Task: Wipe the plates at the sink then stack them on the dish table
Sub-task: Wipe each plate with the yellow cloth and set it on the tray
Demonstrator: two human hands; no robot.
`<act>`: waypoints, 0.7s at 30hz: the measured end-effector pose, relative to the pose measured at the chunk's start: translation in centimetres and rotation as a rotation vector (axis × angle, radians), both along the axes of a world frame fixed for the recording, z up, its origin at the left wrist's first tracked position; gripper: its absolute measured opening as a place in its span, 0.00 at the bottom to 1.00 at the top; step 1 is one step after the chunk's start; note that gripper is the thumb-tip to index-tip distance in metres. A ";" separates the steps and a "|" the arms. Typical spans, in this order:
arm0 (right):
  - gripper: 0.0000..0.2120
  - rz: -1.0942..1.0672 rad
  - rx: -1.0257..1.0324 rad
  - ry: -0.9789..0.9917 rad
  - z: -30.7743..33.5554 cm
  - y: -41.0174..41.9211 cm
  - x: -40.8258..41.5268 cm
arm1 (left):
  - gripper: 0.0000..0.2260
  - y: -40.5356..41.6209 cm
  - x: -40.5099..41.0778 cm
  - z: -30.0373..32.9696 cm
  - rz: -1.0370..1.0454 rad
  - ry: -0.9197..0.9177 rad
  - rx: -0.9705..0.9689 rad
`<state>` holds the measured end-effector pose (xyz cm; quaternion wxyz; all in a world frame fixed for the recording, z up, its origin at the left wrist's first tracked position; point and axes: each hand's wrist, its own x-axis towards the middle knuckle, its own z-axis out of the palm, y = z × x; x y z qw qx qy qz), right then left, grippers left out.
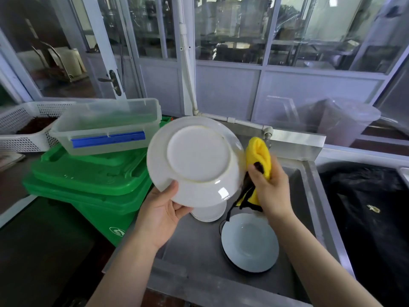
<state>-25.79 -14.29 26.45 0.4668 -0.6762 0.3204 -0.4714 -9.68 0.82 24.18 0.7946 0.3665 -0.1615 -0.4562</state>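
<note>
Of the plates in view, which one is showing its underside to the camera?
The white plate gripped by the left hand: its foot ring faces the camera. The plates in the sink lie face up.

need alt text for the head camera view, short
Over a steel sink, the left hand holds a white plate tilted, underside facing the camera, while the right hand grips a yellow cloth at its rim. More plates lie in the basin; green bins stand left.
</note>
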 end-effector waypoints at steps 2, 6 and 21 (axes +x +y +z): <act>0.18 0.036 -0.326 0.152 -0.3 0.0 0.6 | 0.12 -0.6 -0.3 0.5 0.045 -0.024 -0.019; 0.23 0.003 -0.578 0.381 -1.2 1.4 1.6 | 0.14 -1.8 -1.2 1.0 0.134 -0.062 -0.023; 0.25 0.187 -0.630 0.290 -3.1 3.0 1.6 | 0.12 -1.7 -1.8 -0.2 0.204 -0.171 0.037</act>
